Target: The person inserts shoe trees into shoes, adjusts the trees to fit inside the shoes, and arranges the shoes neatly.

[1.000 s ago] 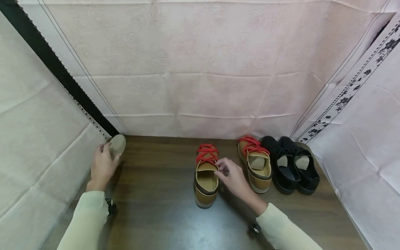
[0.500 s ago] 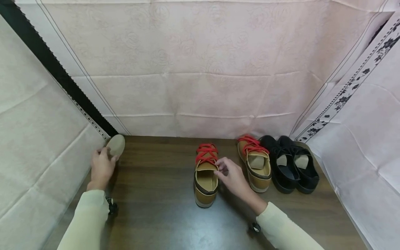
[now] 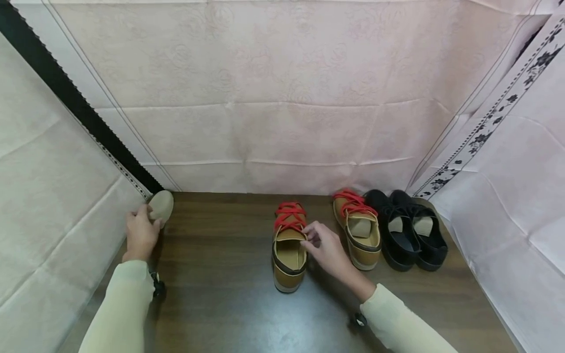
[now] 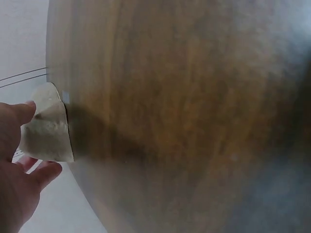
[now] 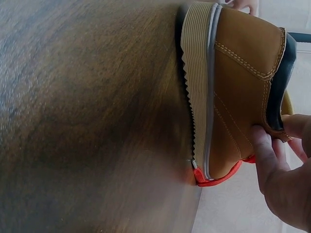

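My left hand pinches a pale beige, round-ended shoe insert at the far left corner of the floor. In the left wrist view the insert looks bent, with the thumb on one face and fingers by its lower edge. My right hand pinches the opening's right edge of a tan shoe with red laces. The right wrist view shows the shoe from its side, its ridged sole on the floor, the thumb inside the collar and fingers outside. No insert shows inside this shoe.
A second tan shoe with red laces stands to the right, a beige piece inside it. Beside it is a pair of black shoes, also with beige pieces inside. Pale cloth-covered walls enclose the brown wood-look floor at the back and sides.
The head view has shifted slightly, so everything sits a little further left in it. My left hand and the insert have moved at most slightly left; the right hand keeps its hold on the shoe.
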`<act>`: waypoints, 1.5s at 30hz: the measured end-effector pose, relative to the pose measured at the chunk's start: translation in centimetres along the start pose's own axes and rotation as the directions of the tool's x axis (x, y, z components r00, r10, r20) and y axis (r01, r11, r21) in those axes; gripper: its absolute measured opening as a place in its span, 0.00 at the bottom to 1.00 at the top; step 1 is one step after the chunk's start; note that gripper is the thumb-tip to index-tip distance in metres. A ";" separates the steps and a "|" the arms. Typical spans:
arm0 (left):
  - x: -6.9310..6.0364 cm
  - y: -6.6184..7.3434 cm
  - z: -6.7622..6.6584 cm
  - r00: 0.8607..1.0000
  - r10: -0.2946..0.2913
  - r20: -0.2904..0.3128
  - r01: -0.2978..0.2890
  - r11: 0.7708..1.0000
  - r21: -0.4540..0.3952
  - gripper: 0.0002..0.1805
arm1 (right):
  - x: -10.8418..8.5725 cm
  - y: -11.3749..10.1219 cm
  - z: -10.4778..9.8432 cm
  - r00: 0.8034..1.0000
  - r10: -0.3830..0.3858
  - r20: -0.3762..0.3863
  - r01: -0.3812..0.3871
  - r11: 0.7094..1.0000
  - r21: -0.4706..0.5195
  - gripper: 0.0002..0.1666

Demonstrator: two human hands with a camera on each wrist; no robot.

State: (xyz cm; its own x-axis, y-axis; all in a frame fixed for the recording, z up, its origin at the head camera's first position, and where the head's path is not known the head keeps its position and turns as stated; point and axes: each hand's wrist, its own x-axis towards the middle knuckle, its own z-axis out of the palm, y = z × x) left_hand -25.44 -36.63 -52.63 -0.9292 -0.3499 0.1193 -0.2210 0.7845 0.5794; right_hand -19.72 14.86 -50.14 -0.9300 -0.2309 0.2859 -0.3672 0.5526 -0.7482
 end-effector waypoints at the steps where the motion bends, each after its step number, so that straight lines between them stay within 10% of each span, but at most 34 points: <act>1: 0.1 0.1 -0.1 1.000 -0.017 0.010 0.017 1.000 -0.005 0.24 | 0.0 -0.1 0.0 1.000 0.000 0.000 0.000 1.000 0.002 0.14; 11: -0.3 0.2 -0.3 0.998 -0.065 -0.013 0.064 0.997 -0.042 0.23 | 0.1 0.0 0.4 1.000 0.001 0.004 -0.001 1.000 0.007 0.14; 45: -3.5 2.9 0.0 0.958 0.144 -0.248 -0.160 0.986 -0.045 0.18 | 0.1 0.1 0.1 1.000 -0.026 -0.017 0.025 1.000 -0.009 0.16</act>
State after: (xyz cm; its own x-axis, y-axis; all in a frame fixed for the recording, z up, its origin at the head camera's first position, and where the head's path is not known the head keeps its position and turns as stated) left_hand -22.84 -33.13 -51.35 -0.8486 -0.3488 0.3977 -0.0559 0.8067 0.5883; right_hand -19.84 14.79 -50.21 -0.9205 -0.2313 0.3151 -0.3908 0.5536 -0.7354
